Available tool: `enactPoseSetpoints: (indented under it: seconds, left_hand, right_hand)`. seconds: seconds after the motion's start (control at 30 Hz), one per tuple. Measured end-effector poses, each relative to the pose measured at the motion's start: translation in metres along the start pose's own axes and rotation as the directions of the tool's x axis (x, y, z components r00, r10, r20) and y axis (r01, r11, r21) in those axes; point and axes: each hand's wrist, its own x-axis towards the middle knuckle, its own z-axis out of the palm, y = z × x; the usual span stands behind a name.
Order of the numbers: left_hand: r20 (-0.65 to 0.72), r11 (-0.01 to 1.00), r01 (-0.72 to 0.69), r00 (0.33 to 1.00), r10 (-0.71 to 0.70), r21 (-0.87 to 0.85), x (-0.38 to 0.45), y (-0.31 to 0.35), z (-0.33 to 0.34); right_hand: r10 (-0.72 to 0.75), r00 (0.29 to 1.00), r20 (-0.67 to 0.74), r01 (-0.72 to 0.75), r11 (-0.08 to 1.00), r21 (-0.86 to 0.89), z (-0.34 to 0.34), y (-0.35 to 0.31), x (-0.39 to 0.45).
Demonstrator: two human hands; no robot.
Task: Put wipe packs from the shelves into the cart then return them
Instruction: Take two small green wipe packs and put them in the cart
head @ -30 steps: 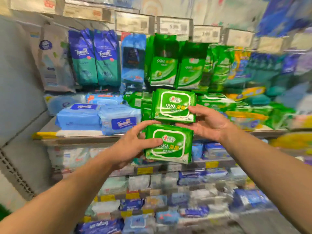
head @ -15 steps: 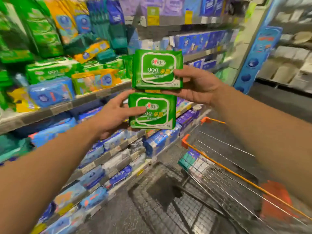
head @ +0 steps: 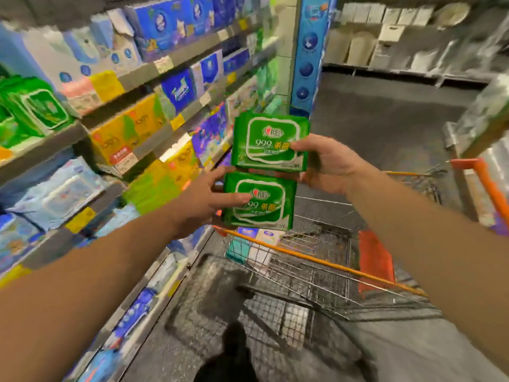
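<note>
I hold two green wipe packs, one above the other, over the near left corner of a wire cart with orange trim. My left hand grips the lower green pack by its left edge, thumb across the front. My right hand grips the upper green pack by its right edge. Both packs face me upright and nearly touch. A few packs, blue, white and teal, lie in the cart's far left corner.
Shelves full of wipe and tissue packs run along my left, with more green packs at the far left. A blue pillar stands at the aisle end. The dark floor stretches ahead; more shelving stands at the back right.
My view has swung right, away from the shelf and toward the cart. Both hands carried the two green packs along and now hold them above the cart's left corner.
</note>
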Motion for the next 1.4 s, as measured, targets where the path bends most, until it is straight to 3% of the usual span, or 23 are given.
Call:
enactPoseSetpoints:
  seconds: [0.27,0.53,0.83,0.97,1.07,1.23,1.27,1.33,1.4]
  left_hand:
    - [0.18,0.977,0.212,0.962,-0.207,-0.01,0.156,-0.056,0.019]
    - [0.21,0.906,0.412,0.881,-0.423,0.097,0.281,-0.137,0.016]
    - [0.19,0.823,0.426,0.834,-0.518,0.376,0.374,-0.274,0.046]
    - [0.263,0.756,0.259,0.829,-0.493,0.601,0.4,-0.34,0.076]
    - [0.327,0.64,0.057,0.823,-0.464,0.766,0.408,-0.382,0.091]
    - [0.466,0.465,-0.215,0.704,-0.536,0.859,0.412,-0.439,0.097]
    - [0.496,0.375,-0.338,0.702,-0.51,0.863,0.411,-0.443,0.1]
    - [0.571,0.076,-0.606,0.69,-0.445,0.792,0.411,-0.446,0.105]
    - [0.61,-0.065,-0.713,0.64,-0.467,0.698,0.412,-0.446,0.108]
  right_hand:
    - [0.09,0.966,-0.244,-0.053,0.986,0.157,-0.12,0.044,0.066]
    - [0.276,0.865,-0.419,-0.138,0.934,0.33,-0.197,0.09,0.132]
    - [0.436,0.72,-0.54,-0.127,0.848,0.515,-0.289,0.173,0.159]
    - [0.481,0.691,-0.539,-0.15,0.826,0.544,-0.327,0.223,0.166]
    - [0.517,0.667,-0.537,-0.179,0.811,0.557,-0.352,0.258,0.166]
    - [0.582,0.656,-0.481,-0.227,0.759,0.61,-0.38,0.304,0.165]
    - [0.588,0.647,-0.486,-0.234,0.76,0.607,-0.383,0.31,0.165]
    - [0.596,0.627,-0.501,-0.251,0.764,0.594,-0.387,0.32,0.164]
    - [0.602,0.616,-0.508,-0.263,0.765,0.588,-0.39,0.325,0.163]
